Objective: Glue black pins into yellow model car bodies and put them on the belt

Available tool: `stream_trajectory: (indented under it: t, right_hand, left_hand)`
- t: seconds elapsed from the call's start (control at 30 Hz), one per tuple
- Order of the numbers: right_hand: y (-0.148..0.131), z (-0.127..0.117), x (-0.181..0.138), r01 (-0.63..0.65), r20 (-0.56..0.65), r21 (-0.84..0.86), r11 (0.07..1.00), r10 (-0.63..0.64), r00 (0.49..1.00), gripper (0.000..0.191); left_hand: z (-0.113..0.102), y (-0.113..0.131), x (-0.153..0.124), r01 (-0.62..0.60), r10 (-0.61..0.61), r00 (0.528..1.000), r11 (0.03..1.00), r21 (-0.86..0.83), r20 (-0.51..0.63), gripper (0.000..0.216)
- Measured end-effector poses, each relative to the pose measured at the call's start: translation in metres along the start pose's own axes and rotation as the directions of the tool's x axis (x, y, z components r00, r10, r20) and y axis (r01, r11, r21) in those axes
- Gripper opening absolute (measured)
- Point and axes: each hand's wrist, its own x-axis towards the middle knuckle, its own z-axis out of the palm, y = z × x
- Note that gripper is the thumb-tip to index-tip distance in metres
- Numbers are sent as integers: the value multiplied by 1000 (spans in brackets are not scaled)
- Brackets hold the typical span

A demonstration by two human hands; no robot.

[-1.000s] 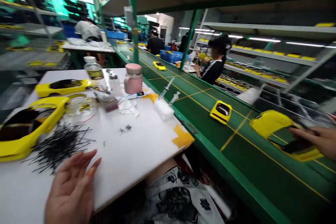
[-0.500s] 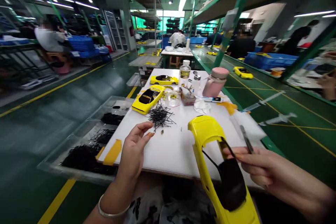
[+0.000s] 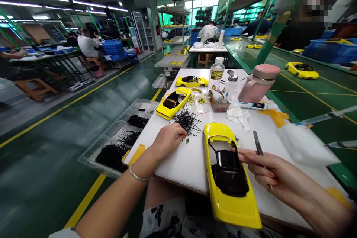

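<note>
Now gripping, with the right hand (image 3: 277, 171), tweezers (image 3: 257, 143) and the car (image 3: 235, 208) partly overhanging the tabletop (image 3: 192, 161) edge; curling the left hand (image 3: 166, 139) beside the strips (image 3: 189, 119), grip impossible to tell, leaving bare room between.

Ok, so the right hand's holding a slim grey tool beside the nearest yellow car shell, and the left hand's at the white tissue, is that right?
Not quite: the head view shows the left hand at the pile of thin black sticks. The rest is right.
</note>
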Motion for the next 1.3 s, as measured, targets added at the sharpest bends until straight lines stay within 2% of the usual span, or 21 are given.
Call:
stream_trajectory:
  t: [0.13,0.2,0.3,0.43,0.53,0.6,0.63,0.67,0.73,0.77,0.8,0.83,0.87,0.9,0.97,1.03,1.1,1.13,1.2,1.3]
  right_hand:
    - [1,-14,-1,138,23,-220,966,-136,990,48]
    - [-2,-22,-4,175,-8,-260,950,-183,983,54]
    - [-5,-37,-9,228,-90,-237,945,-255,963,58]
    - [-2,-54,-16,331,-154,-174,927,-358,921,48]
    - [3,-64,-23,485,-232,-100,869,-494,838,42]
    - [4,-69,-28,635,-309,-55,771,-618,723,35]
    - [4,-72,-30,724,-358,-52,688,-689,630,31]
    - [3,-77,-30,809,-416,-73,583,-755,507,27]
    - [-2,-88,-28,913,-523,-198,356,-826,208,22]
    - [-6,-95,-24,920,-558,-286,267,-827,67,23]
    - [-10,-103,-20,905,-577,-373,204,-815,-54,27]
    - [-14,-112,-14,881,-578,-442,166,-804,-138,32]
    - [-19,-120,-8,862,-563,-487,142,-805,-186,39]
    - [-23,-127,-1,850,-539,-513,118,-815,-212,46]
    - [-30,-139,11,841,-478,-532,97,-855,-203,57]
    - [-35,-146,18,781,-398,-606,152,-908,-133,56]
    - [-39,-150,20,644,-330,-731,227,-943,-43,43]
    - [-42,-150,19,567,-301,-786,247,-954,-3,35]
    - [-48,-150,16,455,-251,-855,249,-966,57,21]
    - [-58,-147,11,371,-188,-901,224,-973,132,11]
  left_hand:
    - [9,4,17,-58,51,997,990,129,51,21]
    - [14,5,24,-78,65,995,983,164,78,23]
    - [23,7,32,-101,82,991,979,178,108,24]
    - [28,8,37,-110,99,991,987,117,95,22]
    - [29,4,39,-87,87,996,996,5,23,16]
    - [29,1,42,-51,46,998,994,-99,-49,6]
    - [28,0,44,-30,17,996,987,-159,-87,2]
    - [27,-1,46,-11,-17,992,975,-222,-125,8]
    - [25,-2,49,13,-86,977,936,-351,-193,22]
    - [23,0,51,16,-116,968,912,-409,-222,27]
    - [21,2,52,12,-141,959,888,-460,-248,31]
    - [19,5,52,3,-159,950,866,-501,-268,34]
    - [18,9,52,-9,-167,945,847,-531,-282,35]
    - [17,15,51,-22,-166,943,833,-552,-289,35]
    - [16,28,43,-44,-149,948,814,-579,-282,33]
    - [17,45,30,-71,-64,972,839,-539,-227,21]
    - [19,62,14,-176,144,983,918,-354,-116,13]
    - [20,70,7,-282,278,959,937,-208,-50,17]
    - [23,84,-6,-471,464,881,878,82,90,22]
    - [29,100,-17,-616,546,788,703,356,285,49]
